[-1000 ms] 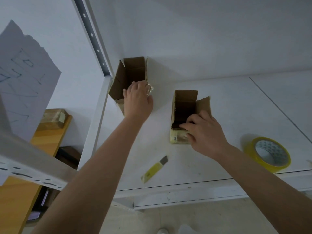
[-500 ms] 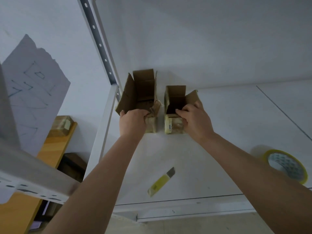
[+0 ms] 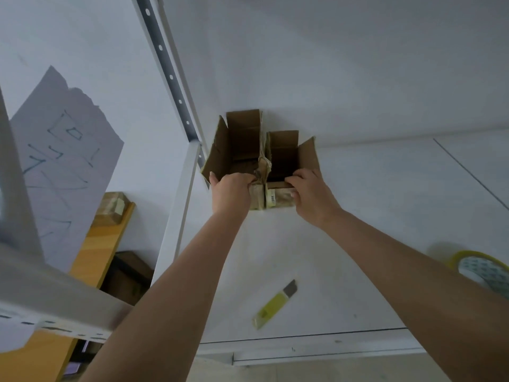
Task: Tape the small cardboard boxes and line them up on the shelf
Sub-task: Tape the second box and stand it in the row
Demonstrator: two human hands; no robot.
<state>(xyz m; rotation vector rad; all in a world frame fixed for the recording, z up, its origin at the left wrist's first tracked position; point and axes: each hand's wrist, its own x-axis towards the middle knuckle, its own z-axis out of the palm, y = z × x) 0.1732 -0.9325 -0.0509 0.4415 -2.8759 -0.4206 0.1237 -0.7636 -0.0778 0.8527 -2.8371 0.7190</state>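
Observation:
Two small cardboard boxes stand side by side at the back left of the white shelf (image 3: 358, 188), against the wall, flaps open upward. My left hand (image 3: 230, 190) grips the near edge of the left box (image 3: 239, 139). My right hand (image 3: 311, 193) grips the near edge of the right box (image 3: 286, 153). The two boxes touch each other. Their lower fronts show old tape and a label. A roll of yellow tape (image 3: 484, 271) lies at the right edge of the shelf. A yellow box cutter (image 3: 275, 306) lies near the front.
A perforated metal shelf upright (image 3: 168, 70) rises left of the boxes. A sheet of paper with writing (image 3: 60, 172) hangs at the left. Below it are a wooden board (image 3: 96, 249) and a taped parcel (image 3: 113, 208). A shelf beam (image 3: 55, 304) crosses the lower left.
My right hand slid the right box left and back until it met the left box. My left hand dropped to the left box's near edge. Both boxes now sit against the wall.

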